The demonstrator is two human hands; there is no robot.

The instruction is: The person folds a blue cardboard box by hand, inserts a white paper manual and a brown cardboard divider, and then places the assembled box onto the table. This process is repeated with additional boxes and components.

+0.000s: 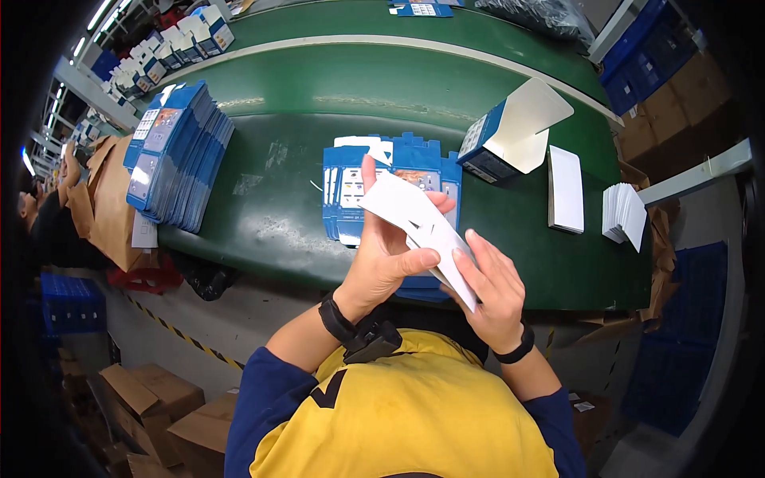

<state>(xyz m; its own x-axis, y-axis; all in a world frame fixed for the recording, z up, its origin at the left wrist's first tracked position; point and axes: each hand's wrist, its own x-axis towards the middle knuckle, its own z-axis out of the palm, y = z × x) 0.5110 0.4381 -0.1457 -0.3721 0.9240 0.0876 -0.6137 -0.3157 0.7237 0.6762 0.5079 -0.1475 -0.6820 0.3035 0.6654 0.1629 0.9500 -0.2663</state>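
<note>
Between my two hands, above the table, is a white folded card insert with slits cut in its middle. My left hand grips its left side, thumb on the near edge and a finger stretched up behind it. At the lower right end, my right hand pinches it, fingers over the top. Below lie flat blue printed cartons, partly hidden by the hands and card. To their right stands an open blue-and-white box with its white flaps up.
A tall stack of flat blue cartons stands at the left. A white card stack and a fanned pile of white cards lie at the right. Set-up boxes line the far left. A metal post is at the right edge.
</note>
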